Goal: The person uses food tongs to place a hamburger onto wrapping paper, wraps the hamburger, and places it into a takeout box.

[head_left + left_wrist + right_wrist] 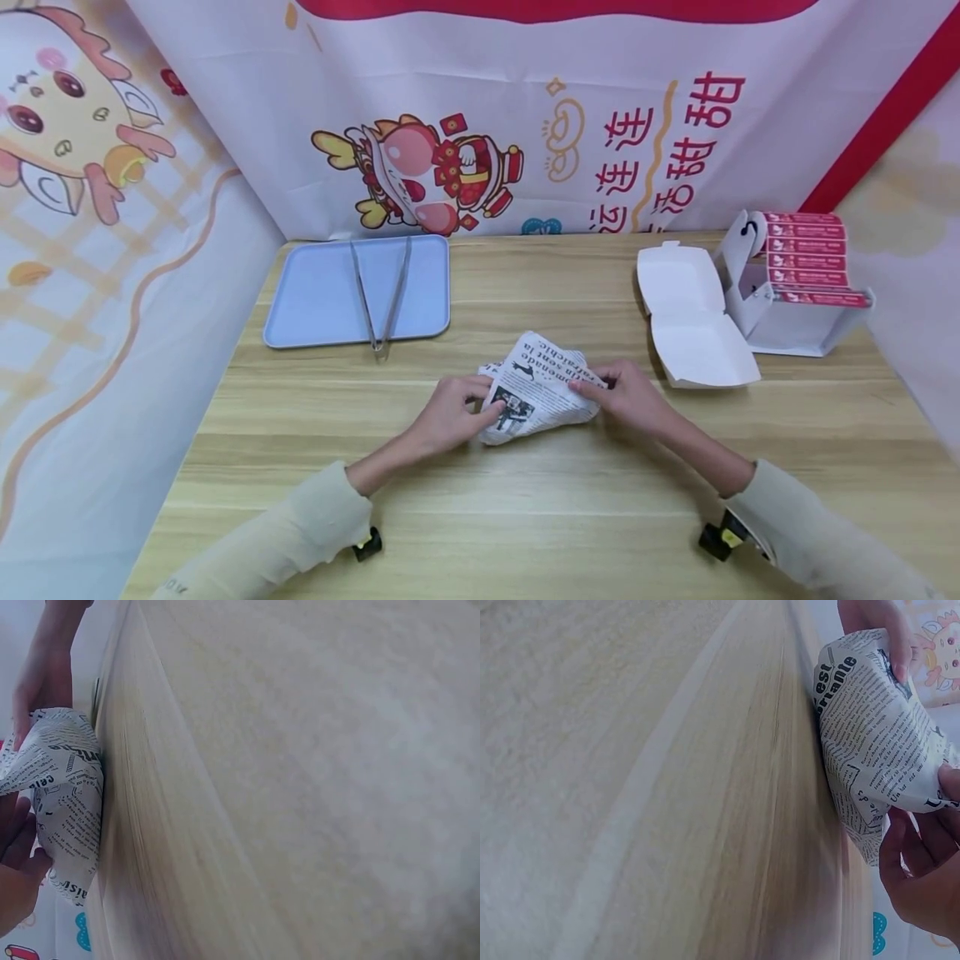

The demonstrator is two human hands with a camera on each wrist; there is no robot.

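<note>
A bundle of newsprint-patterned wrapping paper (543, 392) lies on the wooden table, its flaps folded over one another. Whatever may be inside is hidden. My left hand (453, 410) grips the bundle's left end, thumb on top of the printed paper. At the opposite end, my right hand (632, 398) pinches a fold, with its thumb above and fingers partly tucked under. The right wrist view shows the paper (885, 727) bulging and resting against the tabletop. Seen from the left wrist, a loose flap of paper (45, 761) stands over the fingers.
A blue tray (315, 292) sits at the back left, with metal tongs (363, 292) lying across its front edge. Back right, an open white clamshell box (701, 346) stands beside a white dispenser (795, 321) holding a roll of red labels (806, 250). Printed cloth (480, 75) hangs behind the table.
</note>
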